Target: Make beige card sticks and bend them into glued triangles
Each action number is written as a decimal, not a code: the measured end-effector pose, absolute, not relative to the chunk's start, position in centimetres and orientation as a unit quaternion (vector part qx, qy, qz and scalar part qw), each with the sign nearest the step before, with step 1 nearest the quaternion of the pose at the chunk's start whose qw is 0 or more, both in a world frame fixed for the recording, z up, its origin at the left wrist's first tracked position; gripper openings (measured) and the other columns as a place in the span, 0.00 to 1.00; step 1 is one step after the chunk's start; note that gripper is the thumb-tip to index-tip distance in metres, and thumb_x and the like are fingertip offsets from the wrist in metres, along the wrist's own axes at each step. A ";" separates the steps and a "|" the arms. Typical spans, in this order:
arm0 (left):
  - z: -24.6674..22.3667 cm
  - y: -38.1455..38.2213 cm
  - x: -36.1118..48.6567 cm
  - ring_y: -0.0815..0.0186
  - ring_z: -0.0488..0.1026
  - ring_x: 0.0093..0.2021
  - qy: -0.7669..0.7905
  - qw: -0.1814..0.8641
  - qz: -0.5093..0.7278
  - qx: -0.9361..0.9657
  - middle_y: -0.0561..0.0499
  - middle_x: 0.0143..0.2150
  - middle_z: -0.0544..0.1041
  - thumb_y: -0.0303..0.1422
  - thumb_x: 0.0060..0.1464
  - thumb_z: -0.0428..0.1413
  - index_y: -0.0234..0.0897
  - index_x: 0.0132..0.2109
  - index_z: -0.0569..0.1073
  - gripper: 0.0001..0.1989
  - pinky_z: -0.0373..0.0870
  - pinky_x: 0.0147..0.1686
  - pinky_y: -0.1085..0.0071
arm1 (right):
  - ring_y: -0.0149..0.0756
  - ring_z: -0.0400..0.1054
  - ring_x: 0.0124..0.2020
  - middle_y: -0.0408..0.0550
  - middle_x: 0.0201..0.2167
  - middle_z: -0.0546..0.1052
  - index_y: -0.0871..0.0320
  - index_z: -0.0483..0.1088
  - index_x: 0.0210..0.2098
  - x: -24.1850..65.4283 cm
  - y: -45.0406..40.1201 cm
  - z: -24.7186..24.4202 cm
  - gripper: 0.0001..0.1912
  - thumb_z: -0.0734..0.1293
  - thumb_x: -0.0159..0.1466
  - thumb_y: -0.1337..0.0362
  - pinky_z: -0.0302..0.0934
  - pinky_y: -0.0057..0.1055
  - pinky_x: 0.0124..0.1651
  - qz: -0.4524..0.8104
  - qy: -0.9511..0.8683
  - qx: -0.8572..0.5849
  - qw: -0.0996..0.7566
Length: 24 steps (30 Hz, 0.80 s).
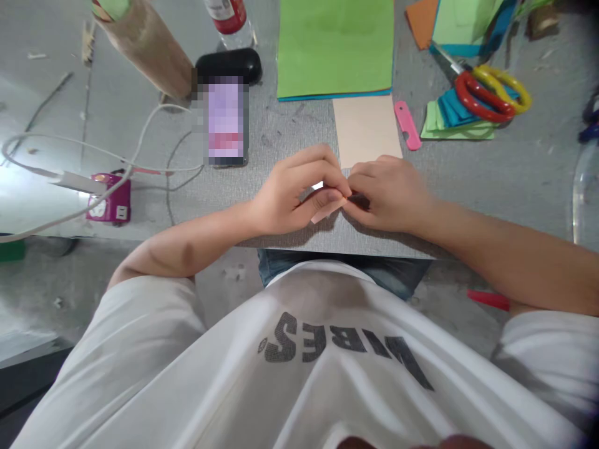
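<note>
Where left hand (302,193) meets right hand (390,190), pale paper (324,213), pinched.

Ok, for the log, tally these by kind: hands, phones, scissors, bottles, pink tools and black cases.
Hands: 2 (left hand, right hand)
Phone: 1
Scissors: 1 pair
Bottle with red label: 1
Pink tool: 1
Black case: 1
Total: 7

Green sheets (336,47) — matt paper; case (229,66) — glossy black.
</note>
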<state>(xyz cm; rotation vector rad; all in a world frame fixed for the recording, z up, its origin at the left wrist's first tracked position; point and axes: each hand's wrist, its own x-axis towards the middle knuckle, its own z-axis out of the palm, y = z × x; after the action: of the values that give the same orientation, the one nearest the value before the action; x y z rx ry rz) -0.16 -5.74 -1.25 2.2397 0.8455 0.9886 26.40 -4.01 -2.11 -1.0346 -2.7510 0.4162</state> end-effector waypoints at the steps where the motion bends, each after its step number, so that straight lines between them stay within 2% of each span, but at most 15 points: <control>1: -1.2 -5.9 -0.2 0.52 0.90 0.51 0.328 0.255 0.353 0.838 0.44 0.49 0.88 0.63 0.87 0.44 0.48 0.51 0.86 0.34 0.87 0.53 0.46 | 0.48 0.72 0.37 0.54 0.37 0.83 0.52 0.81 0.41 26.3 -4.1 -2.1 0.16 0.65 0.78 0.53 0.54 0.45 0.45 0.134 -0.920 -0.359 0.087; 4: -1.1 -6.3 -0.3 0.50 0.90 0.54 0.351 0.210 0.328 0.852 0.43 0.52 0.88 0.59 0.89 0.40 0.49 0.55 0.85 0.33 0.87 0.56 0.41 | 0.49 0.72 0.37 0.55 0.38 0.84 0.52 0.81 0.42 26.2 -4.1 -2.3 0.14 0.66 0.78 0.56 0.53 0.45 0.44 0.122 -0.911 -0.381 0.096; 11: -1.7 -6.5 -0.1 0.48 0.89 0.55 0.380 0.179 0.332 0.845 0.41 0.52 0.87 0.55 0.90 0.41 0.47 0.58 0.85 0.31 0.87 0.54 0.40 | 0.48 0.70 0.35 0.54 0.36 0.81 0.52 0.79 0.38 25.9 -4.3 -3.1 0.12 0.67 0.77 0.59 0.52 0.45 0.43 0.110 -0.909 -0.385 0.114; 18: -1.4 -6.7 0.0 0.48 0.88 0.55 0.362 0.189 0.343 0.846 0.43 0.51 0.88 0.55 0.89 0.42 0.48 0.57 0.86 0.30 0.86 0.52 0.41 | 0.48 0.69 0.35 0.54 0.35 0.80 0.52 0.81 0.38 26.2 -3.7 -3.9 0.12 0.66 0.75 0.61 0.54 0.47 0.44 0.132 -0.916 -0.358 0.124; 24: -1.5 -6.7 0.1 0.50 0.90 0.52 0.339 0.228 0.327 0.852 0.45 0.49 0.89 0.51 0.89 0.47 0.50 0.60 0.86 0.24 0.87 0.50 0.44 | 0.46 0.67 0.34 0.52 0.34 0.79 0.51 0.80 0.36 26.3 -3.6 -4.2 0.12 0.67 0.75 0.60 0.55 0.47 0.44 0.144 -0.914 -0.351 0.146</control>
<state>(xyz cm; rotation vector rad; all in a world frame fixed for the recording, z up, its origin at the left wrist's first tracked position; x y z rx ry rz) 0.07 -6.69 -1.49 2.3468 0.9331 0.9020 26.31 -3.61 -4.22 -1.0101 -2.6311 0.4160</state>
